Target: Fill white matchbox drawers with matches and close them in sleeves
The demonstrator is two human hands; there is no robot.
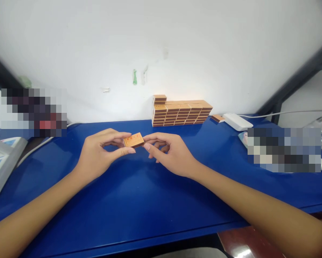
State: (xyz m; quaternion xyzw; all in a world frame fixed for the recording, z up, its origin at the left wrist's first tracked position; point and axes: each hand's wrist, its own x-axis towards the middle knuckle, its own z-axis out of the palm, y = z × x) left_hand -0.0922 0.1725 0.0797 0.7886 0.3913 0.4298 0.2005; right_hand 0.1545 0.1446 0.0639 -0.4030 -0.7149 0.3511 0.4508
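An orange matchbox (pixel 133 140) with red print is held above the blue table (pixel 139 200). My left hand (pixel 100 152) grips its left side between thumb and fingers. At the box's right end, my right hand (pixel 169 152) has its thumb and index fingertips pinched against it; its other fingers are curled underneath. Behind my hands, a neat stack of matchboxes (pixel 181 114) stands by the wall, with a small pile (pixel 160 99) on top at its left end. A single matchbox (pixel 217 118) lies on the table right of the stack.
A white flat device (pixel 237 122) with a cable lies right of the stack. White power strips (pixel 2 161) are at the far left. Blurred-out items sit at both sides. The wall (pixel 161 43) rises behind the table, whose front edge runs below my hands.
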